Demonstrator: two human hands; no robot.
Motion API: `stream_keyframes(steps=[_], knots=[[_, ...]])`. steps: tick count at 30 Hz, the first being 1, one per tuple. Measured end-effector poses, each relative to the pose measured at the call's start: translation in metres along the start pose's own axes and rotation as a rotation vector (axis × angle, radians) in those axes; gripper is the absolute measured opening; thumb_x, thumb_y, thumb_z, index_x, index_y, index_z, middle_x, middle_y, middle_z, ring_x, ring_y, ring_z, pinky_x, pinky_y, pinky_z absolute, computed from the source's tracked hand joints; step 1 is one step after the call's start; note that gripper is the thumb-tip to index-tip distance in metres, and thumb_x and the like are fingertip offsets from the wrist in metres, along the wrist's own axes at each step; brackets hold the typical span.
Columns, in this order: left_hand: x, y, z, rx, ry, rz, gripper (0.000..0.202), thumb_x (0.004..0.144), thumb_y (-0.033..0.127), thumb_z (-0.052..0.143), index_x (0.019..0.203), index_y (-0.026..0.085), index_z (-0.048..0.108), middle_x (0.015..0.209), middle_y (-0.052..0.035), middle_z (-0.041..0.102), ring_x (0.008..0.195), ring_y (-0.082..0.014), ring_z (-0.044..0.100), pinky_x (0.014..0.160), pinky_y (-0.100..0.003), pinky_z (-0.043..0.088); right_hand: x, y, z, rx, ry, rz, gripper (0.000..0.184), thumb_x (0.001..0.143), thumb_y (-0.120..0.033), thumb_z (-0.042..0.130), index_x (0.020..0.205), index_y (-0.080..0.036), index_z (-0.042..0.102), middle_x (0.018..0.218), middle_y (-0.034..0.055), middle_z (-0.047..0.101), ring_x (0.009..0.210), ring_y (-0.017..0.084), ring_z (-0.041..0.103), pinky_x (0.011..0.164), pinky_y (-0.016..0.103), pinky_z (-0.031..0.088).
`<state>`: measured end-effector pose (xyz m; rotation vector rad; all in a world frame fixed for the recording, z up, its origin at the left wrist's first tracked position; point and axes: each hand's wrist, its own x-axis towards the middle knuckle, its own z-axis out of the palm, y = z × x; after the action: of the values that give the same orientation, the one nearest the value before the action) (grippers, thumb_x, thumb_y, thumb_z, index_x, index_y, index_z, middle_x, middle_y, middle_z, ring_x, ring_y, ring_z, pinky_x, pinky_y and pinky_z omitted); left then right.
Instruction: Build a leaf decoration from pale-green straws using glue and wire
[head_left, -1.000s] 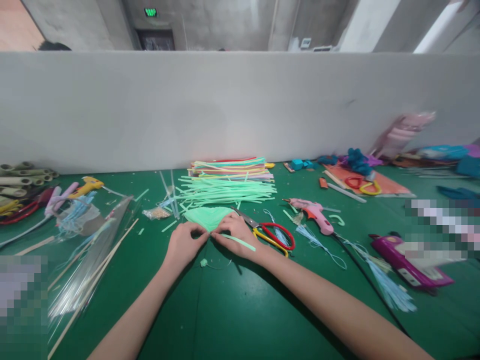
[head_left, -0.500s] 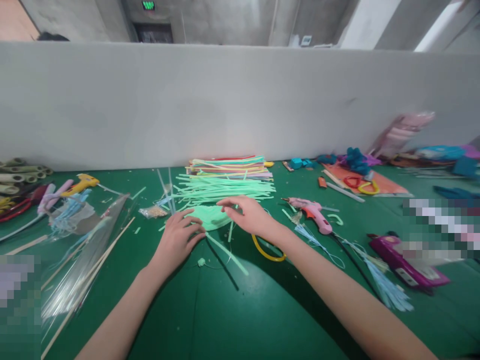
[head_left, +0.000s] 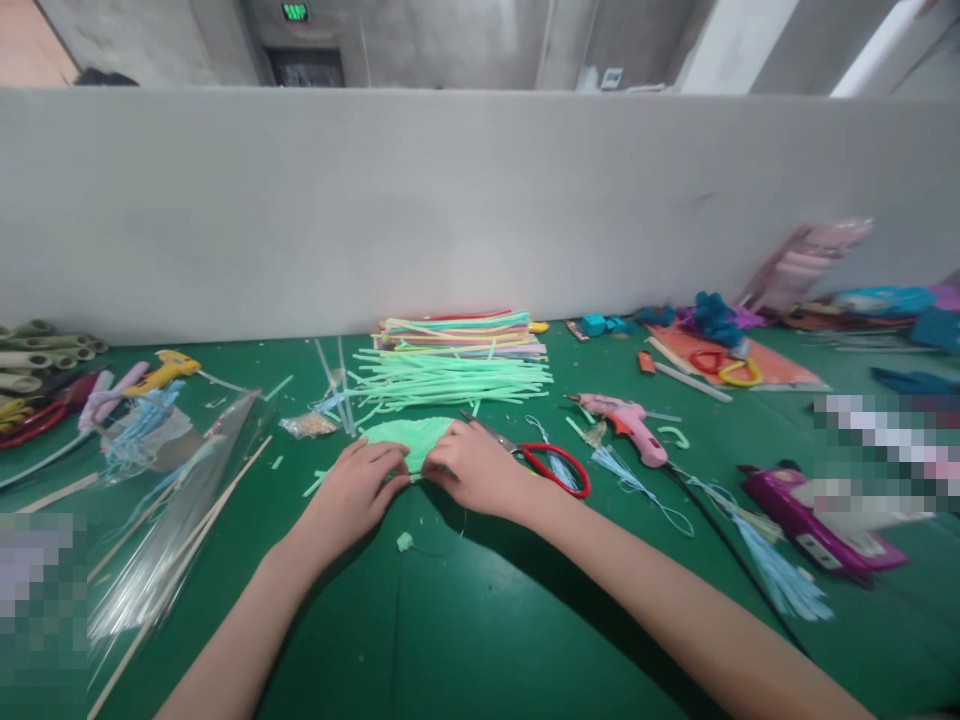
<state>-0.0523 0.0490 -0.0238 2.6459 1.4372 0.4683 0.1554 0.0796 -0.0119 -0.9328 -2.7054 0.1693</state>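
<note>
The green fan-shaped piece (head_left: 411, 434) lies flat on the table (head_left: 480, 620), just beyond and between the two hands, its near edge at the fingertips. Half a second ago I had the right hand (head_left: 480, 470) lifted over it with the fingers loose, and a thin strip trailed toward the near side from the left hand (head_left: 364, 485). Now the right hand is down at the near edge, fingers bunched, and that trailing strip no longer shows there. A strip end (head_left: 312, 486) pokes out on the far side of the left hand instead; I can't tell whether it is the same one. The left fingers are curled, thumb close to forefinger at the edge. Whether either hand truly pinches anything I cannot tell at this size. I take the change to mean that handwork has returned to the near edge. The scissors (head_left: 525, 452) lie to the right of the right hand, partly covered by it, the loose green strips (head_left: 457, 378) beyond both hands, and a small green tuft (head_left: 405, 541) on their near side.
</note>
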Motion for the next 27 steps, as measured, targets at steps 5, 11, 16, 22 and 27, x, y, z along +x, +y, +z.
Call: stream_keyframes(steps=[5,11,16,22,27], knots=[[-0.009,-0.004,-0.013,-0.062,-0.087,0.003,0.017,0.093,0.027,0.045,0.086,0.021,0.06,0.112,-0.007,0.062,0.106,-0.0221,0.057,0.093,-0.039,0.042,-0.004,-0.006,0.007,0.044,0.0,-0.059,0.015,0.089,-0.019,0.054,0.08,-0.019,0.067,0.078,0.0029,0.065,0.085,0.019,0.048,0.071,0.032,0.027],[-0.011,-0.011,-0.013,-0.091,-0.119,0.013,0.019,0.093,0.027,0.044,0.085,0.021,0.06,0.109,-0.0068,0.055,0.102,-0.022,0.055,0.09,-0.039,0.043,-0.007,-0.008,0.014,-0.005,0.02,-0.071,0.014,0.088,-0.018,0.055,0.079,-0.018,0.066,0.076,0.0032,0.062,0.086,0.019,0.046,0.071,0.033,0.025],[-0.01,-0.012,-0.013,-0.096,-0.115,0.027,0.017,0.092,0.025,0.045,0.082,0.02,0.058,0.106,-0.0064,0.055,0.1,-0.0217,0.053,0.089,-0.039,0.042,-0.009,-0.01,0.016,-0.052,0.027,-0.087,0.011,0.087,-0.018,0.055,0.081,-0.018,0.065,0.077,0.0038,0.061,0.087,0.02,0.045,0.073,0.034,0.025],[-0.008,-0.012,-0.013,-0.073,-0.11,0.038,0.017,0.092,0.025,0.046,0.081,0.02,0.059,0.103,-0.006,0.055,0.097,-0.0221,0.054,0.088,-0.04,0.043,-0.011,-0.009,0.014,-0.058,0.017,-0.08,0.01,0.086,-0.017,0.056,0.081,-0.018,0.065,0.078,0.0037,0.061,0.087,0.02,0.045,0.075,0.035,0.025],[-0.01,-0.008,-0.018,-0.125,-0.111,0.006,0.019,0.092,0.026,0.045,0.082,0.021,0.061,0.106,-0.0056,0.056,0.099,-0.0213,0.056,0.088,-0.039,0.044,-0.009,-0.009,0.013,-0.02,0.014,-0.035,0.013,0.087,-0.02,0.057,0.078,-0.018,0.065,0.076,0.0034,0.062,0.086,0.02,0.046,0.073,0.033,0.026]])
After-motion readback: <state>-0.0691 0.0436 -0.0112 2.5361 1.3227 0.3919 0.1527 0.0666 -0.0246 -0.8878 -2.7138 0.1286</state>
